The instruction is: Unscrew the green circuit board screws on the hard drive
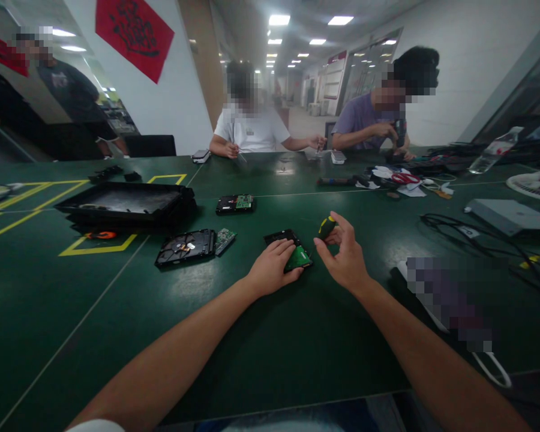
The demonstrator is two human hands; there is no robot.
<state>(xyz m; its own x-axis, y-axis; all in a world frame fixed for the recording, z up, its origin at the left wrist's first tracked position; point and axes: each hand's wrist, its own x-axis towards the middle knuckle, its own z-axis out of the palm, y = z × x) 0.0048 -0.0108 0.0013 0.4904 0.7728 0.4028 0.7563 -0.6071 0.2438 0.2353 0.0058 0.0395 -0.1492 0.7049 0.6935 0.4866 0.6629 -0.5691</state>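
Black with a green circuit board, a hard drive [299, 257] lies on the table in front of me. My left hand [273, 265] grips it, fingers laid across its top and thumb by the near edge, hiding part of it. Just to the right, my right hand [345, 255] pinches a short yellow-and-black screwdriver [326, 228] above the table; its tip cannot be made out. Left of my hands lies another drive body [186, 248] beside a loose circuit board [225, 241]. Farther back is one more hard drive [235, 204] with its green board showing.
A stack of black trays [126, 201] stands at left, with an orange-handled tool [101, 235] before it. At right lie a blurred pouch [445, 303], black cables [454, 225], a grey box [513, 217] and a water bottle [495, 150]. Two people sit across the table.
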